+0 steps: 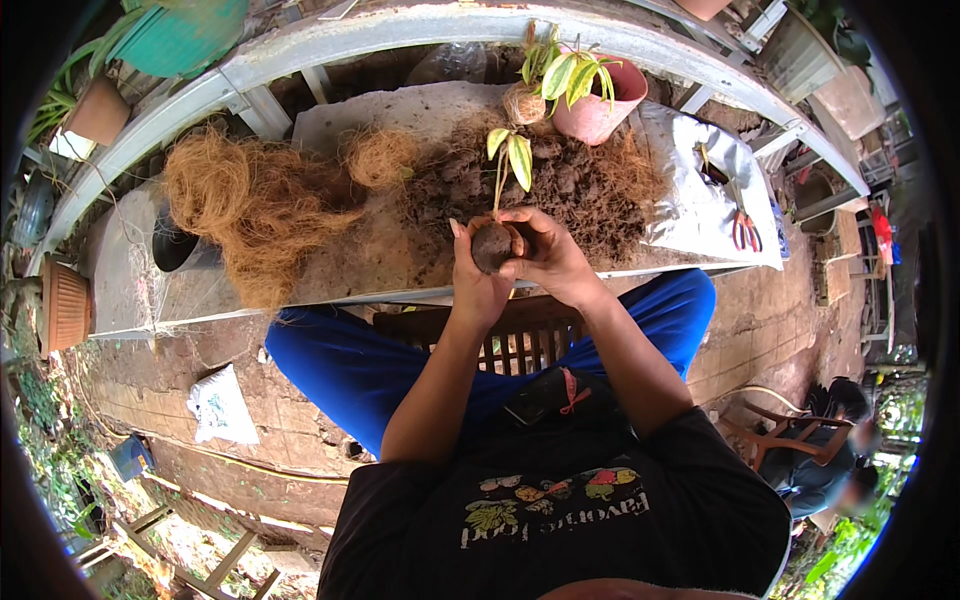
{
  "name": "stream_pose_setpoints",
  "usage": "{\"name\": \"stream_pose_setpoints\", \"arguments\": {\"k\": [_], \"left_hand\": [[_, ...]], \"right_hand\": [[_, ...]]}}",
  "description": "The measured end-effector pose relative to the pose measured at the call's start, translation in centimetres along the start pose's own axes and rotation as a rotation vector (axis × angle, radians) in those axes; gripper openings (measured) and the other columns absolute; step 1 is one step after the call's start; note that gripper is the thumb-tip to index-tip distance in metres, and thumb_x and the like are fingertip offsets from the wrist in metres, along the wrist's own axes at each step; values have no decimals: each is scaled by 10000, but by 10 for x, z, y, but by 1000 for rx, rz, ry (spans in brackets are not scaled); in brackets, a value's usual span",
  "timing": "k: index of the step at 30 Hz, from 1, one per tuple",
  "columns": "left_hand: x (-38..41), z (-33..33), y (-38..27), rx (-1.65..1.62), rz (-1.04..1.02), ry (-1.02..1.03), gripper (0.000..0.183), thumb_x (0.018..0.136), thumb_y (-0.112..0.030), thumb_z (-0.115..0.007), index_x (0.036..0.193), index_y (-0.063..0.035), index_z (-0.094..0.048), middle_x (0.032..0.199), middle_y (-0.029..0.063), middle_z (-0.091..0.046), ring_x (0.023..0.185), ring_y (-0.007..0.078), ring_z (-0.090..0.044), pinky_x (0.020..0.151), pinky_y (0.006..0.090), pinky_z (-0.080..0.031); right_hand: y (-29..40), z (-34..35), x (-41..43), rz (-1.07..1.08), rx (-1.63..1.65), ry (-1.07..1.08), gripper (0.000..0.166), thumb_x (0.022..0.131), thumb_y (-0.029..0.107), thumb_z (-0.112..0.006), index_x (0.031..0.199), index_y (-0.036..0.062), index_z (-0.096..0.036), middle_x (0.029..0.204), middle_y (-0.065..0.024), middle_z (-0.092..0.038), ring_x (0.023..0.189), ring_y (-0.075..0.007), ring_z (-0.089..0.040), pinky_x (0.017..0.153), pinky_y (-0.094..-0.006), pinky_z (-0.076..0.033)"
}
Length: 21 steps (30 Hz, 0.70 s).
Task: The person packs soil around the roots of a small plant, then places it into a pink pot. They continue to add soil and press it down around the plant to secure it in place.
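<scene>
Both of my hands close around a dark ball of soil (492,248) at the table's near edge. My left hand (480,281) cups it from the left and below, and my right hand (553,255) presses on its right side. A thin-stemmed seedling with variegated leaves (519,160) rises out of the ball. Behind it lies a heap of dark soil (555,180). Loose brown coconut fibre (225,195) is piled to the left, with a smaller fibre clump (381,157) beside it. A fibre-wrapped root ball (524,103) with a leafy plant stands beyond the soil.
A pink pot (604,101) stands behind the soil. Red-handled cutters (745,231) lie on a silvery sheet (675,217) at right. A black pot (174,240) lies by the fibre. A metal rail (420,26) runs behind the table. People sit at far right.
</scene>
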State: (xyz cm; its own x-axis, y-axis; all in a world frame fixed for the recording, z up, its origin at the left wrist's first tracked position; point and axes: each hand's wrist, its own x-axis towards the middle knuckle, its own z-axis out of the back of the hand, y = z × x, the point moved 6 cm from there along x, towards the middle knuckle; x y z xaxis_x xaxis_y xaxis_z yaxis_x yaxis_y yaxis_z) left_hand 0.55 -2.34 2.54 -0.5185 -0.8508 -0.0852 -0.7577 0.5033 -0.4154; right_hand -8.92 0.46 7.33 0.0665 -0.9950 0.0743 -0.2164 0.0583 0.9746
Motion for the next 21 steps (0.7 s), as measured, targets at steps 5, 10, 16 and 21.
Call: {"name": "stream_pose_setpoints", "arguments": {"k": [5,10,16,21], "left_hand": [[0,0,-3,-179,72,254,633,1091,-572,-205,1193,-66,-571,997,72,-652,940,219,-622,905,358,-499],[-3,-14,-2,-122,147,-3,684,1067,-614,-209,1160,-58,-597,1031,113,-665,997,258,-639,923,386,-495],[4,8,3,73,-116,57,505,1106,-501,-269,1162,-95,-564,1081,99,-647,1056,213,-620,955,385,-484],[2,10,-2,75,-153,68,429,1112,-473,-308,1156,-127,-559,1119,53,-632,1098,185,-599,984,368,-472]], "right_hand": [[6,-3,0,-26,9,38,577,846,-30,-805,1367,34,-565,975,47,-507,911,-58,-518,839,-207,-472],[8,2,-2,-53,-94,-22,554,863,16,-809,1358,25,-560,1011,41,-513,936,-60,-523,845,-218,-469],[1,-6,-3,93,-122,-115,489,876,59,-813,1304,7,-581,1032,14,-525,986,-83,-525,873,-232,-458],[0,-4,-3,154,-116,-169,458,888,74,-802,1286,-10,-591,1123,-32,-586,1078,-123,-580,934,-288,-496]]}}
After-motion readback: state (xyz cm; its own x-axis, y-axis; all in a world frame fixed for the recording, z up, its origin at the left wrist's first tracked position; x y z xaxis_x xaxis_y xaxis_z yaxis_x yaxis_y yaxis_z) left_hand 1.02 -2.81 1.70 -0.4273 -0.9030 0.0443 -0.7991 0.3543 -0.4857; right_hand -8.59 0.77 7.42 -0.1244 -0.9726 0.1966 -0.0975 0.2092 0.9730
